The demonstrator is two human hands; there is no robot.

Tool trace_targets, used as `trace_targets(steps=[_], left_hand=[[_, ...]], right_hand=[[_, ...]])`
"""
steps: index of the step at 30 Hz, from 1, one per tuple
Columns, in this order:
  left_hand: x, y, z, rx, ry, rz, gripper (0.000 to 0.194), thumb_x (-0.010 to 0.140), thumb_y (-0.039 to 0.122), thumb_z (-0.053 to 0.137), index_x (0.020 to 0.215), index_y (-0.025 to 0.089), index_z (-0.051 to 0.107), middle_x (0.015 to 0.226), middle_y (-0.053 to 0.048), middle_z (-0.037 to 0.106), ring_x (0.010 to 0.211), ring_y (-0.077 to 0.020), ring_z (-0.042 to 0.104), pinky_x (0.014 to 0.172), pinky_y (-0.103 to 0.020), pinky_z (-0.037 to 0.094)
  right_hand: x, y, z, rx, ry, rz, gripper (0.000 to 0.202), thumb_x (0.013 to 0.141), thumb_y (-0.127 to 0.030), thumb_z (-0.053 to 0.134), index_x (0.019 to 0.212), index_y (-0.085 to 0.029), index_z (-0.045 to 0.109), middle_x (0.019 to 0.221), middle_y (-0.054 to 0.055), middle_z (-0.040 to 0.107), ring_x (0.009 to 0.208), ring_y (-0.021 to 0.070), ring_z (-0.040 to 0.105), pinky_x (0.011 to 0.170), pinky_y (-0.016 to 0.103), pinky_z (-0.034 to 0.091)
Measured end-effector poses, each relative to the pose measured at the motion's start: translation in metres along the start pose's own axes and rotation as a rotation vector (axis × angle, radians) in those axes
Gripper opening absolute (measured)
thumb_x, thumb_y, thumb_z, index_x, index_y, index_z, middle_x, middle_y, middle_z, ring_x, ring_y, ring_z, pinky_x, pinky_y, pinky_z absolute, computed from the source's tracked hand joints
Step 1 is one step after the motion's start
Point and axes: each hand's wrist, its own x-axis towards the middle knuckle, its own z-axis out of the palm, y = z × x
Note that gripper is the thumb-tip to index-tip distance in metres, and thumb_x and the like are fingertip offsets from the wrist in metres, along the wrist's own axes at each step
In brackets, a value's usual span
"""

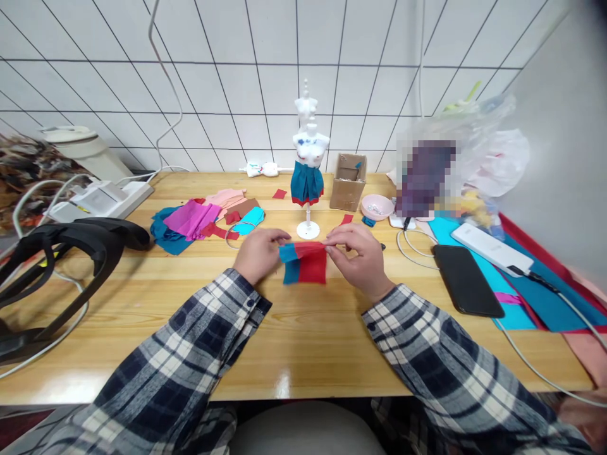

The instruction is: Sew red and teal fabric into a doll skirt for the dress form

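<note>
A small red and blue cloth piece (313,265) hangs over the table between my hands, its top edge folded over. My right hand (358,256) pinches the red top right corner between thumb and fingers. At the blue left end, my left hand (258,253) is closed on the cloth, its fingertips partly hidden. Just behind stands a white miniature dress form (310,148) on a round base, wearing a gathered blue skirt (306,183) with a red hem. A second white form (306,104) shows behind it.
Fabric scraps (192,220) and a metal ring (232,237) lie at the left. A cardboard box (348,183) and pink bowl (377,207) stand behind. On the right are a black phone (467,281), white power bank (492,248) and cables. A black headset (47,278) sits left.
</note>
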Motion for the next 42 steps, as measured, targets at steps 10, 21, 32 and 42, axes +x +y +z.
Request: trace_targets(steps=[10,21,32,42], left_hand=[[-0.005,0.003,-0.028,0.123,0.138,0.147,0.038,0.092,0.048,0.051,0.108,0.017,0.065,0.105,-0.004,0.068,0.104,-0.0209,0.060,0.096,-0.039,0.042],[-0.032,0.045,-0.002,0.387,-0.353,0.223,0.018,0.082,0.038,0.063,0.089,0.022,0.067,0.090,-0.005,0.070,0.090,-0.0260,0.063,0.078,-0.040,0.041],[-0.029,0.041,-0.002,0.345,-0.376,0.246,0.017,0.086,0.028,0.054,0.084,0.022,0.069,0.087,-0.003,0.071,0.088,-0.0237,0.064,0.082,-0.040,0.039],[-0.027,0.024,0.002,0.220,-0.377,0.174,0.016,0.086,0.029,0.056,0.085,0.026,0.072,0.088,0.000,0.075,0.087,-0.0207,0.066,0.084,-0.037,0.037]], right_hand=[[-0.003,0.022,0.021,-0.127,-0.521,-0.175,0.008,0.084,-0.019,0.066,0.085,-0.021,0.074,0.089,0.004,0.071,0.085,0.0189,0.056,0.080,0.033,0.041],[-0.004,0.028,0.016,-0.175,-0.572,-0.085,0.011,0.085,-0.021,0.063,0.089,-0.021,0.074,0.091,0.004,0.067,0.087,0.0182,0.057,0.079,0.031,0.039],[-0.004,0.019,0.015,-0.187,-0.606,-0.079,0.010,0.082,-0.020,0.065,0.091,-0.021,0.070,0.089,0.003,0.070,0.083,0.0174,0.059,0.072,0.028,0.038],[-0.003,0.021,0.017,-0.149,-0.619,0.001,0.009,0.086,-0.022,0.062,0.089,-0.021,0.070,0.083,0.001,0.070,0.076,0.0151,0.058,0.066,0.026,0.035]])
